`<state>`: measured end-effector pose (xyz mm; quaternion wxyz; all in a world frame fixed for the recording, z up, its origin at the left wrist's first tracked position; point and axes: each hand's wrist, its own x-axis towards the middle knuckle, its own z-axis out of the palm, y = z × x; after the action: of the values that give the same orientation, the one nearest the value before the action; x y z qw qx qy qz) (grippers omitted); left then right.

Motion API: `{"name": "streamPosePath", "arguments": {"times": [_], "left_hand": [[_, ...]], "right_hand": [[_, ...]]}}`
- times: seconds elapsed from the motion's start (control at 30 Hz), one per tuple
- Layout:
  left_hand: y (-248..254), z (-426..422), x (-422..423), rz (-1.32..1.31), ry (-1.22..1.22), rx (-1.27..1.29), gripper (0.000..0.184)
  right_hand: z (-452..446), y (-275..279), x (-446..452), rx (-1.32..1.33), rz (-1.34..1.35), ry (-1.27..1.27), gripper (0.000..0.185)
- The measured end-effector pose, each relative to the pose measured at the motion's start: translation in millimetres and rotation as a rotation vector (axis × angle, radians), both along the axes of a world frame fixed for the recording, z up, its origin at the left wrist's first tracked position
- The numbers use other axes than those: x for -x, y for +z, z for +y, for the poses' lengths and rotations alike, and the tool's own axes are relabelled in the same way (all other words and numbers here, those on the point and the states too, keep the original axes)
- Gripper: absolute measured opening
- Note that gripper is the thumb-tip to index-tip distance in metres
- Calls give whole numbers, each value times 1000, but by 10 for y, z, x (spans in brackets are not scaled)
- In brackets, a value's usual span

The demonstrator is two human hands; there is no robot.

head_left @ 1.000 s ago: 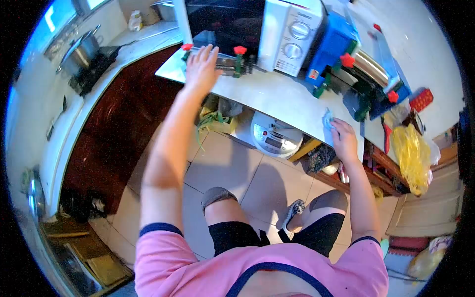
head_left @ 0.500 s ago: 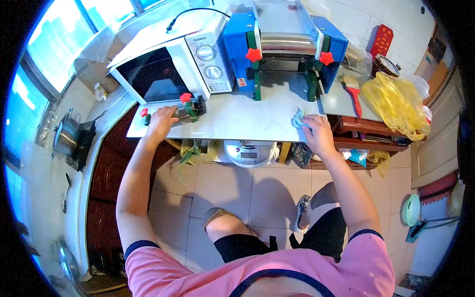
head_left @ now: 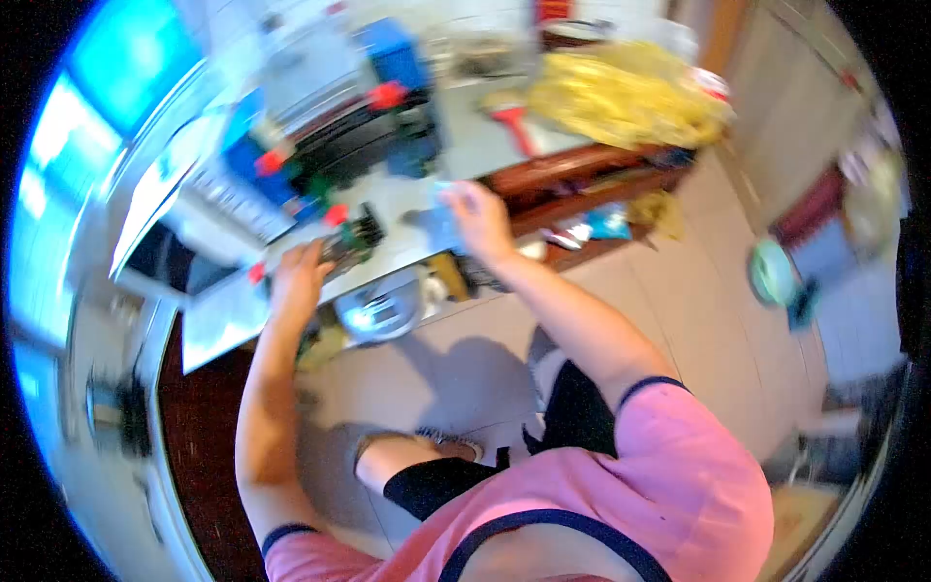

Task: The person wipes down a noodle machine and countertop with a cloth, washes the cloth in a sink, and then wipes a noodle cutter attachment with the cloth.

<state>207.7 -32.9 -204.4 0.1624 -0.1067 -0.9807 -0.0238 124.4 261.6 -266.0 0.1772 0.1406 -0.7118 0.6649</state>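
My left hand is closed around a roller attachment with red knobs and dark gears, on the white tabletop. Between the fingers of my right hand is a light blue cloth, at the right end of the tabletop. Behind both hands stands a blue noodle machine with green legs and red star-shaped knobs. Motion blurs the whole view, so fine detail on the attachment is lost.
A white microwave stands left of the machine. To the right are a red-handled brush and a yellow plastic bag on a cabinet top. Under the table sits a rice cooker. A pale green bowl is at far right.
My view has swung to the right, so the table and machine appear tilted and further left. The roller attachment has moved right along the table with my left hand. My right hand keeps the cloth.
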Motion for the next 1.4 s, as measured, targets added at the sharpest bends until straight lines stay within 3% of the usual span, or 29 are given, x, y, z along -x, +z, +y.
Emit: {"name": "streamPosePath", "arguments": {"times": [0.1,0.17,0.33,0.4,0.43,0.5,0.63,0.7,0.77,0.83,0.9,0.97,1.0,1.1,1.13,1.17,1.23,1.37,1.4], "left_hand": [[60,429,210,-113,101,12,46],[-99,497,394,-14,66,67,45],[-174,669,757,-29,-56,105,41],[-214,662,915,-85,-35,60,49],[-68,826,780,-160,13,53,49],[-255,396,835,-100,97,200,49],[193,1156,328,25,7,80,52],[163,1179,315,59,-34,51,55],[18,1040,412,584,-194,327,77],[125,1453,208,571,-154,286,78],[-147,1747,186,235,-278,-253,54],[-257,2711,-295,-402,-267,-915,60],[-319,3074,-476,-553,-225,-1143,62],[-678,3458,-483,-834,36,-1804,64],[-678,3459,-448,-998,151,-1931,59],[-672,3447,-498,-1004,131,-1935,59],[-722,3384,-572,-1025,-151,-2027,56],[-1009,3089,-397,-903,24,-1830,56],[-1049,3037,-315,-863,77,-1700,57]], "right_hand": [[221,70,-71,27,0,-39,24],[449,203,-255,126,-114,15,23],[877,-215,-492,189,-26,-34,21],[986,-411,-595,247,36,-85,21],[1047,-373,-735,310,-151,-40,23],[1130,-296,-993,235,-169,-75,25],[1515,-359,-1244,247,-210,-183,27],[1746,-434,-1329,213,-304,-288,29],[1951,-516,-1355,316,-285,-375,30],[2149,-459,-1351,491,-364,-369,34],[2161,-274,-1416,643,-387,-338,42],[2059,-180,-1312,864,-253,-237,51],[1924,-121,-1268,474,-96,-462,53],[1693,-176,-1238,241,-81,138,49],[1816,63,-1529,-63,-55,49,49],[1853,-78,-1577,-180,120,-220,48],[2700,127,-1860,-248,43,-217,46],[5607,298,-2963,-176,-111,-949,23],[6281,567,-3587,-452,-112,-1115,28]]}}
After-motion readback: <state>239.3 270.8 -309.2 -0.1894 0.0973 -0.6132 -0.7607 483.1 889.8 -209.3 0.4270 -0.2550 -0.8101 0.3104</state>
